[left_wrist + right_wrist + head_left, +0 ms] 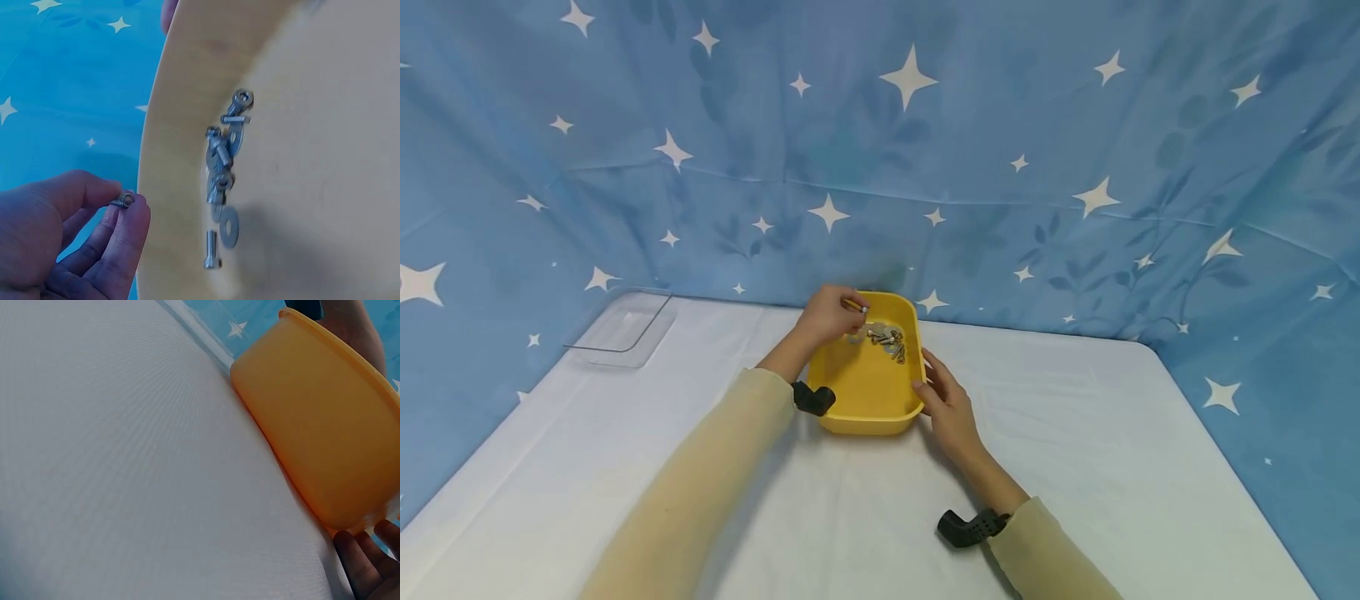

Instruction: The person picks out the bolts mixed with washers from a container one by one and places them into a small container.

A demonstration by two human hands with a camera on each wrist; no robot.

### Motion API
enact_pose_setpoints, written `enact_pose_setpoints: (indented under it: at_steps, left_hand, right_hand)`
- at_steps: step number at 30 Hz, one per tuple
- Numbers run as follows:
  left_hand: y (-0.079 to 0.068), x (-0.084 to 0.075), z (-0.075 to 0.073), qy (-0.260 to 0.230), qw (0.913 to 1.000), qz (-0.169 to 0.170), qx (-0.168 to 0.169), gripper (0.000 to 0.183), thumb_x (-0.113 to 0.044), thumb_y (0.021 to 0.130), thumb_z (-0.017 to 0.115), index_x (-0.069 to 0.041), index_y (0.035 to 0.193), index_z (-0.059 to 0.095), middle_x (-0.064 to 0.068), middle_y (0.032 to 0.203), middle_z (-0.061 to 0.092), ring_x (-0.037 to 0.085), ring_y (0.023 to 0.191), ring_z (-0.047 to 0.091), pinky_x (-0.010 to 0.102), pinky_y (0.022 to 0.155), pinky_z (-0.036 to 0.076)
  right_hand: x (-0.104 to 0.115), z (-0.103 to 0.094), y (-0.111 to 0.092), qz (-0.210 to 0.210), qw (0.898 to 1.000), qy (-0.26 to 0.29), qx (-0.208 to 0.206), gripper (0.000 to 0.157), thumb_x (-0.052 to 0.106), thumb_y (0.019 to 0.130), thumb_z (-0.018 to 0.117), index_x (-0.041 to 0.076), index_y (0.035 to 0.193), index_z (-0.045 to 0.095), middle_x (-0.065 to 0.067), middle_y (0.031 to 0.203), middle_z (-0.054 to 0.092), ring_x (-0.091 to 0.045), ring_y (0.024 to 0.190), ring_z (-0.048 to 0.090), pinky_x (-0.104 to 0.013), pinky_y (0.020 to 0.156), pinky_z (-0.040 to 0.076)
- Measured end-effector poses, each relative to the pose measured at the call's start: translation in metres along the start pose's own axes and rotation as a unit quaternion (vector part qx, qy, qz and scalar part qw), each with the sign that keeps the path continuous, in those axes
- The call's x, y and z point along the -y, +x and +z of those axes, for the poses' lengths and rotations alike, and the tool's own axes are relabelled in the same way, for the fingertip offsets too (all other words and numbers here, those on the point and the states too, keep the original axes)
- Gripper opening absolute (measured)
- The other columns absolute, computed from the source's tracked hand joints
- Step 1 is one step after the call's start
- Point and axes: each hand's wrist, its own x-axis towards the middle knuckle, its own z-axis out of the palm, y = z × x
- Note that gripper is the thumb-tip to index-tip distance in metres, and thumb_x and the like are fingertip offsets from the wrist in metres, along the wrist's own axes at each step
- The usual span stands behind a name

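Note:
A yellow plastic bin stands at the middle of the white table's far side. My left hand is over its far left part, pinching a small metal bolt between thumb and fingertips. Inside lies a loose pile of socket-head bolts and flat washers, toward the far right of the bin. My right hand holds the bin's right side, its thumb at the rim and its fingers against the outer wall.
A clear, shallow plastic container rests at the table's far left edge. Behind the white-covered table hangs a blue curtain with white stars.

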Motion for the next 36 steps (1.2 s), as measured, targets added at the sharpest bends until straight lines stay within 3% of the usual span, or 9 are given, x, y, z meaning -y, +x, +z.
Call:
enact_pose_setpoints:
  at_steps: [5,13,19,26,36]
  left_hand:
    - [-0.003,0.004,-0.014,-0.007,0.9999,-0.013,0.000,0.031,-0.008,0.096,0.061,-0.001,0.125,0.069,0.020,0.117,0.072,0.040,0.107,0.070,0.050,0.096,0.058]
    - [-0.008,0.013,-0.033,0.014,0.9992,-0.034,-0.014,0.028,-0.009,0.096,0.065,-0.003,0.122,0.071,0.019,0.114,0.073,0.034,0.099,0.072,0.045,0.092,0.060]
    - [-0.015,0.021,-0.050,0.029,0.9983,-0.047,-0.020,0.032,-0.014,0.099,0.064,-0.005,0.129,0.067,0.018,0.121,0.071,0.035,0.107,0.071,0.047,0.096,0.058]
    - [-0.027,0.027,-0.071,0.062,0.9966,-0.048,-0.027,0.026,-0.016,0.100,0.062,-0.010,0.124,0.069,0.017,0.116,0.072,0.037,0.105,0.070,0.035,0.080,0.057]
    - [-0.040,0.043,-0.102,0.098,0.9924,-0.056,-0.050,0.027,-0.014,0.102,0.060,-0.008,0.126,0.068,0.019,0.121,0.071,0.033,0.107,0.070,0.040,0.092,0.060]
  right_hand:
    - [0.000,0.000,0.000,-0.003,1.000,-0.001,0.003,0.054,0.021,0.105,0.053,0.021,0.157,0.038,-0.019,0.152,0.050,-0.036,0.131,0.059,-0.037,0.093,0.060]
    - [0.001,-0.002,-0.001,0.005,1.000,-0.004,0.002,0.054,0.023,0.105,0.053,0.023,0.157,0.038,-0.017,0.153,0.050,-0.034,0.133,0.058,-0.035,0.093,0.060]
    - [0.000,-0.002,-0.001,0.008,1.000,-0.003,0.005,0.054,0.024,0.105,0.053,0.024,0.157,0.037,-0.017,0.153,0.050,-0.034,0.132,0.059,-0.034,0.093,0.060]
    - [-0.001,-0.002,0.000,0.004,1.000,-0.015,0.002,0.054,0.024,0.105,0.052,0.024,0.157,0.037,-0.017,0.154,0.050,-0.034,0.133,0.058,-0.035,0.094,0.059]
    - [0.001,0.000,0.000,0.008,1.000,-0.010,0.008,0.054,0.025,0.106,0.052,0.024,0.158,0.036,-0.017,0.154,0.049,-0.034,0.132,0.058,-0.032,0.093,0.060]
